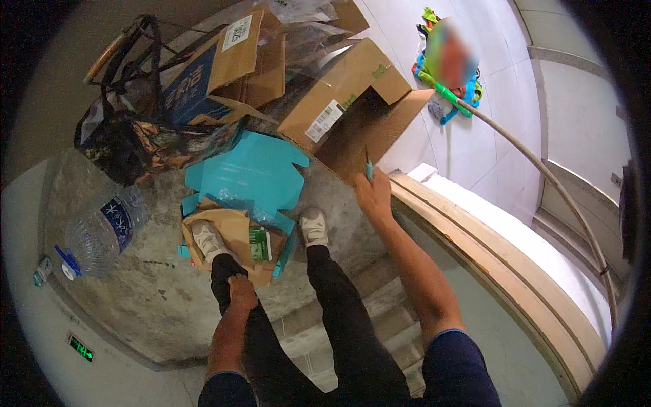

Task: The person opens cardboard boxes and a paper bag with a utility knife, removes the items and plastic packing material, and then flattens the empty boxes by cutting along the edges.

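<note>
My right hand [374,196] holds a thin teal-handled tool [369,170] with a dark pointed tip, perhaps a knife. Its tip lies against an open cardboard box [335,91] that bears a white label. Down at my left shin, my left hand [241,291] rests with curled fingers on the black trouser leg [222,277]. Whether it grips the fabric is hidden. My left shoe [207,239] stands on brown packaging [231,221] and my right shoe [314,227] on the concrete. Beyond the packaging lies an opened-out turquoise carton [249,170].
Left are a large plastic water bottle [101,231] and a dark patterned bag [132,137]. Another cardboard box [249,56] stands behind. Stairs [386,310] descend near my feet. A ledge [488,274] borders the right, with a long mop handle [549,173] beyond.
</note>
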The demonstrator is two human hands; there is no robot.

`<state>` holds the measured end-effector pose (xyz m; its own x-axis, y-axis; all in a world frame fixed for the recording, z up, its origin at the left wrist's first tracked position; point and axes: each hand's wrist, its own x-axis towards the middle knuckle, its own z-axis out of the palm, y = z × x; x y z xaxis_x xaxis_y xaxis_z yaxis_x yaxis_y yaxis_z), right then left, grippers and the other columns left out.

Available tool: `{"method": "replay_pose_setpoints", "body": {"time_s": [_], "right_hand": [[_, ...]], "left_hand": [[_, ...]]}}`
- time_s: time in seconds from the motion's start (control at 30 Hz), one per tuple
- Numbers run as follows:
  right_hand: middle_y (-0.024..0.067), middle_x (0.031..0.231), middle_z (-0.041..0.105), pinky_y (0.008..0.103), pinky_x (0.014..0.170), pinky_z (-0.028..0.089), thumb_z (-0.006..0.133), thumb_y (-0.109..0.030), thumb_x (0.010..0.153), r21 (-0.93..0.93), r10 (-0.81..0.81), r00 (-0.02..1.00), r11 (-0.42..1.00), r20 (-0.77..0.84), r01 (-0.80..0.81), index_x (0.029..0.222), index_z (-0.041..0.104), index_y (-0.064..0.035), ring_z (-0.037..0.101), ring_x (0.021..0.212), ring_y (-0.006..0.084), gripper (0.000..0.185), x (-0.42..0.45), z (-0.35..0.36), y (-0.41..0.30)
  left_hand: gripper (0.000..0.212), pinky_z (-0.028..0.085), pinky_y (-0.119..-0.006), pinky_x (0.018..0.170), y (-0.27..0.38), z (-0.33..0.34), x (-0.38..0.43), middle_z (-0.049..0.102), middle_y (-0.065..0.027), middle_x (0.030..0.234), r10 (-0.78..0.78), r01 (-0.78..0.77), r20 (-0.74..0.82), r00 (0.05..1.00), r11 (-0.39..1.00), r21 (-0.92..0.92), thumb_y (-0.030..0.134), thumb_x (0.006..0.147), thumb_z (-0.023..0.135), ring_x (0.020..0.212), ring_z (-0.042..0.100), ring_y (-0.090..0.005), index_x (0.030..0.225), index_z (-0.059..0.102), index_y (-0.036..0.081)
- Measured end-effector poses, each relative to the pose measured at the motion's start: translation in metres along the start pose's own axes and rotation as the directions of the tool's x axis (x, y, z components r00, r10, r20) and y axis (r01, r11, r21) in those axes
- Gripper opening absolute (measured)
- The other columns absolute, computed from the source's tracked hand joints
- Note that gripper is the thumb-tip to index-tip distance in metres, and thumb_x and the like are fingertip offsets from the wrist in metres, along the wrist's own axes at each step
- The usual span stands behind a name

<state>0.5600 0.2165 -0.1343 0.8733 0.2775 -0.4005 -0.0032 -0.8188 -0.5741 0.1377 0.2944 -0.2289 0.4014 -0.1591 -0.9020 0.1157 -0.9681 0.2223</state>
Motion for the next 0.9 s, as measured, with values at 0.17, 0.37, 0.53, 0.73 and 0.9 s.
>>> {"method": "replay_pose_setpoints", "body": {"time_s": [0.17,0.37,0.53,0.73,0.9], "right_hand": [[0.0095,0.061,0.044,0.0345,0.053,0.036,0.052,-0.017,0.08,-0.007,0.037,0.998,0.999,0.057,-0.037,0.076,0.048,0.0019,0.041,0.057,0.0187,0.02,-0.053,-0.057,0.005],[0.0057,0.062,0.043,0.0295,0.054,0.038,0.051,-0.013,0.082,-0.003,0.079,0.96,0.997,0.27,-0.082,0.08,0.048,0.0008,0.04,0.059,0.0122,0.015,-0.102,-0.102,-0.043],[0.0204,0.069,0.055,0.0402,0.055,0.045,0.055,-0.007,0.077,-0.084,0.056,0.934,0.996,0.353,-0.027,0.1,0.054,-0.003,0.057,0.06,0.0376,0.024,-0.136,-0.104,-0.042],[0.0206,0.078,0.061,0.0452,0.058,0.048,0.064,-0.011,0.072,-0.21,0.002,0.856,0.97,0.516,0.124,0.118,0.048,-0.0023,0.06,0.068,0.0392,0.049,-0.162,-0.11,-0.059],[0.0203,0.079,0.061,0.0443,0.058,0.049,0.066,-0.011,0.07,-0.195,-0.115,0.833,0.946,0.542,0.257,0.118,0.047,0.0003,0.061,0.07,0.0378,0.052,-0.18,-0.122,-0.073]], "left_hand": [[0.016,0.037,-0.044,0.07,-0.004,0.004,0.006,0.053,-0.0024,0.08,-0.088,0.097,0.129,0.988,0.993,-0.066,0.032,0.084,0.057,0.082,0.05,-0.0201,0.086,0.062,0.017],[0.017,0.037,-0.044,0.077,-0.006,0.056,0.046,0.055,-0.0037,0.09,-0.087,0.135,0.411,0.907,0.987,-0.09,0.031,0.085,0.058,0.096,0.048,-0.0207,0.095,0.064,0.019],[0.03,0.036,-0.044,0.087,-0.017,-0.044,0.011,0.058,-0.0047,0.108,-0.059,0.095,0.425,0.903,0.993,-0.065,0.036,0.088,0.053,0.109,0.049,-0.0238,0.109,0.063,0.018],[0.038,0.032,-0.046,0.094,-0.013,-0.045,0.011,0.055,-0.0079,0.119,0.023,-0.024,0.498,0.867,1.0,-0.005,0.041,0.09,0.048,0.113,0.048,-0.0271,0.113,0.061,0.013],[0.04,0.039,-0.047,0.089,-0.014,-0.082,-0.043,0.06,-0.0113,0.111,-0.051,0.213,0.417,0.907,0.912,-0.351,0.041,0.091,0.044,0.104,0.055,-0.0296,0.106,0.063,0.009]]}}
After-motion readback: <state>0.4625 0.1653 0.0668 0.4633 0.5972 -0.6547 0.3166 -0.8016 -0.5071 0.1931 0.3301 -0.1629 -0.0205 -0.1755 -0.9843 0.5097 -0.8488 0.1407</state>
